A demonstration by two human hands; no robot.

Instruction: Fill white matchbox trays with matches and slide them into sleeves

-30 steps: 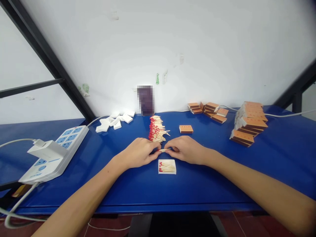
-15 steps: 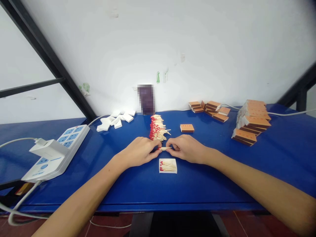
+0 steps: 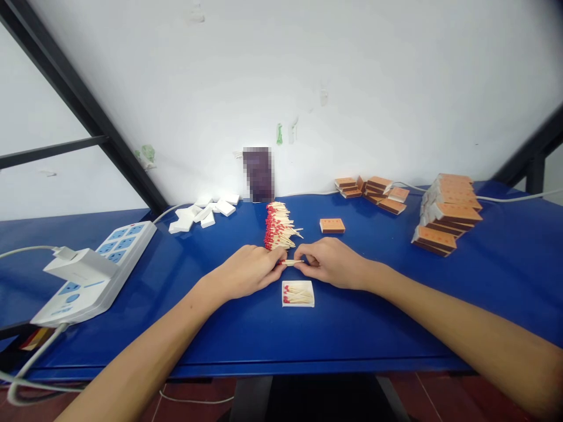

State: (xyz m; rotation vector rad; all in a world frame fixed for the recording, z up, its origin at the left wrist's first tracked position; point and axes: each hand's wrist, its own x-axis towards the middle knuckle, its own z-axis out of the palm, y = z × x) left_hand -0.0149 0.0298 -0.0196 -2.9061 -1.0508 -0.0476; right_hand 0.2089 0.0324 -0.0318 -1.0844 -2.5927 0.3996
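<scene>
Between my two hands lie a few matches (image 3: pixel 291 263), pinched at both ends. My left hand (image 3: pixel 252 271) has thumb and forefinger closed at the red-headed end. At the plain wooden end, my right hand (image 3: pixel 329 264) pinches with its thumb and forefinger. The fingertips hide how many matches there are. Just nearer to me sits a white matchbox tray (image 3: pixel 298 304) holding several matches, heads to the left. Right behind my left hand is a long pile of red-headed matches (image 3: pixel 278 225), their heads also pointing left.
White trays (image 3: pixel 185 218) lie in a heap at the back left. One orange matchbox cover (image 3: pixel 332 225) lies right of the pile; others (image 3: pixel 379 193) are heaped behind it, and a stack of boxes (image 3: pixel 453 208) stands far right. A power strip (image 3: pixel 105 269) with a charger occupies the left.
The camera view has shifted slightly. Both hands stay at nearly the same spot, still pinching the matches.
</scene>
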